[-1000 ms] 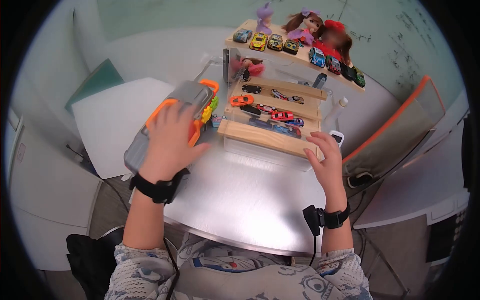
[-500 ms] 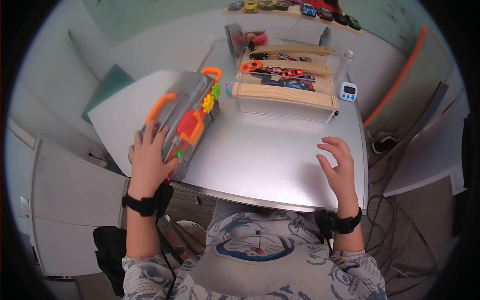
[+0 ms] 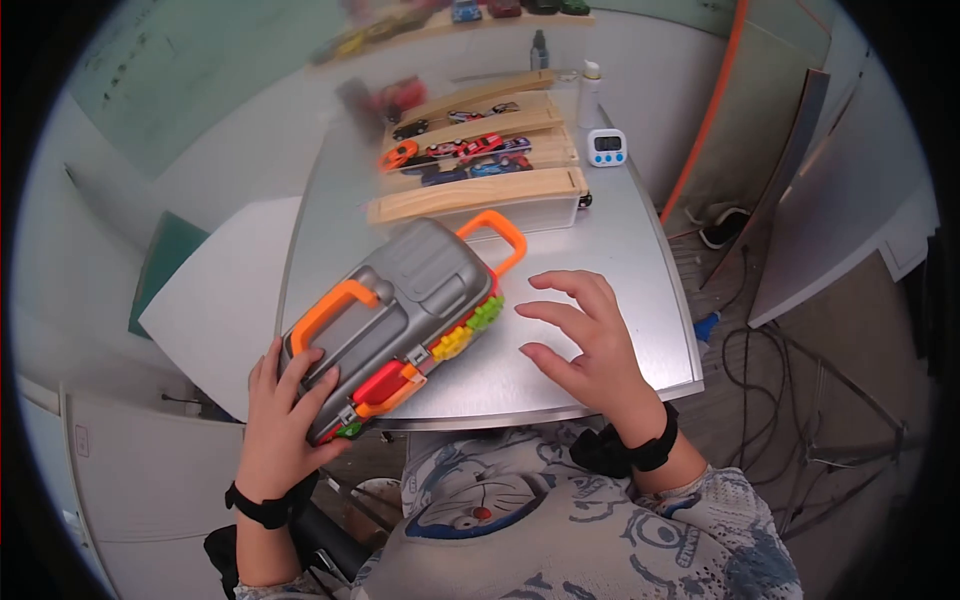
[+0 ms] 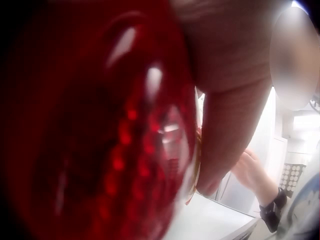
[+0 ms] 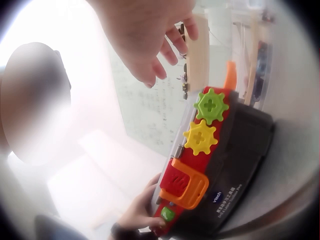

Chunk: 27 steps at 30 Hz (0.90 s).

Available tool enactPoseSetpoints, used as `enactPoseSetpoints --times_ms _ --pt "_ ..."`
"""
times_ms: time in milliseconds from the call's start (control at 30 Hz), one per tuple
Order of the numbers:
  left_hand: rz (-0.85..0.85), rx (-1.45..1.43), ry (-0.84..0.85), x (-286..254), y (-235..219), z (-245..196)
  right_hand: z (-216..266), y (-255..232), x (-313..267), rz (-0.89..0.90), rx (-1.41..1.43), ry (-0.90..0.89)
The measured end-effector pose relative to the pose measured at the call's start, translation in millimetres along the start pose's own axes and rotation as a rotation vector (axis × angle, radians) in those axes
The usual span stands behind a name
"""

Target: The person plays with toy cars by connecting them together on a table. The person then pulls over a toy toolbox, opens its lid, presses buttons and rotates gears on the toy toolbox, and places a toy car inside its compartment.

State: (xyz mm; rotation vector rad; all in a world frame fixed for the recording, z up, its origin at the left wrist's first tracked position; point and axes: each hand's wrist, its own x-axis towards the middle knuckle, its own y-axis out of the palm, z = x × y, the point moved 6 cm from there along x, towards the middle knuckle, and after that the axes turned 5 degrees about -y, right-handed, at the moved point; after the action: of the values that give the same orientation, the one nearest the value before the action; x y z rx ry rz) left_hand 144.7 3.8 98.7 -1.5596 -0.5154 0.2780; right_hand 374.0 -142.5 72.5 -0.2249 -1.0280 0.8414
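A grey toy toolbox [image 3: 400,290] with orange handles lies slantwise at the table's near left edge. Green [image 5: 211,106] and yellow gears [image 5: 200,137] and an orange latch [image 5: 192,187] line its front. My left hand [image 3: 280,425] grips its near left end, fingers over the lid and thumb round the front side. A shiny red lens [image 4: 135,135] on that end fills much of the left wrist view, beside the left thumb [image 4: 230,130]. To the right of the toolbox, my right hand [image 3: 600,350] hovers with fingers spread and bent, holding nothing.
Behind the toolbox stands a clear plastic bin [image 3: 535,215] with wooden slats [image 3: 480,195] and several toy cars [image 3: 480,147]. A white timer [image 3: 606,148] and a spray bottle [image 3: 590,90] stand to its right. More toy cars sit on a wooden shelf [image 3: 540,22] behind.
My left hand has gone from the toolbox's top to its near left end. The toolbox has shifted right and turned, in front of the bin. The right hand has come closer to it.
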Motion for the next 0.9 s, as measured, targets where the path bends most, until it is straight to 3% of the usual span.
enactPoseSetpoints --times_ms 133,233,267,367,567,900 --pt "0.029 -0.055 0.172 33 7 -32 8 -8 4 0.028 -0.094 -0.081" --pt "0.000 -0.119 0.329 62 16 -55 2 -3 7 0.089 -0.404 -0.094" --pt "-0.010 -0.132 0.331 73 20 -56 -6 -3 6 0.097 -0.416 -0.099" --pt "-0.271 -0.145 0.259 98 26 -47 -26 -15 9 -0.010 -0.574 -0.095" --pt "-0.287 -0.193 0.105 105 30 -47 -41 -12 22 0.020 -0.606 -0.110" --pt "-0.271 -0.335 0.108 108 31 -43 -41 -11 23 0.029 -0.616 -0.076"
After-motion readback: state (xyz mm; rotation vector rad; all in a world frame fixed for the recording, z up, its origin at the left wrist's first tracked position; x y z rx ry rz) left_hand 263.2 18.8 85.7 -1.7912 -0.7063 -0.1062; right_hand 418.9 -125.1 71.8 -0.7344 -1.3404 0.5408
